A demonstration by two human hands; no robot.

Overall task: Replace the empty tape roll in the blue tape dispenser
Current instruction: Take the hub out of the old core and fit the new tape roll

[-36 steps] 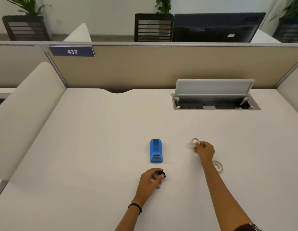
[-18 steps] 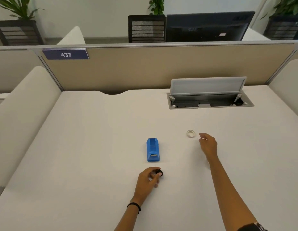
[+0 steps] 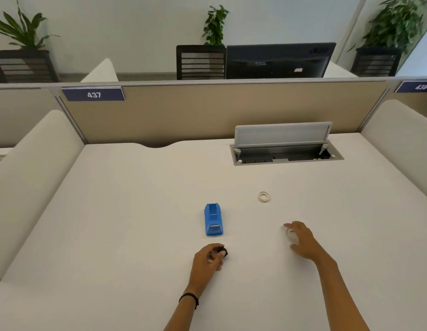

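The blue tape dispenser [image 3: 213,222] stands on the white desk [image 3: 136,211], its roll bay showing no roll. My left hand [image 3: 208,259] rests just in front of it, fingers closed on a small black spindle [image 3: 224,252]. A thin white empty tape core [image 3: 264,196] lies flat to the dispenser's far right. Nearer to me, a white tape roll [image 3: 291,234] lies on the desk. My right hand [image 3: 303,241] hovers over it, fingers spread with thumb and forefinger on either side. Whether they press on the roll is unclear.
An open cable hatch [image 3: 286,155] with a raised grey lid is sunk into the desk at the back right. A beige partition [image 3: 207,111] closes off the far edge, and padded white dividers stand along the left and right sides.
My right hand has let go of the empty core, left it on the desk and drawn back toward me onto the white tape roll. My left hand still holds the black spindle in place.
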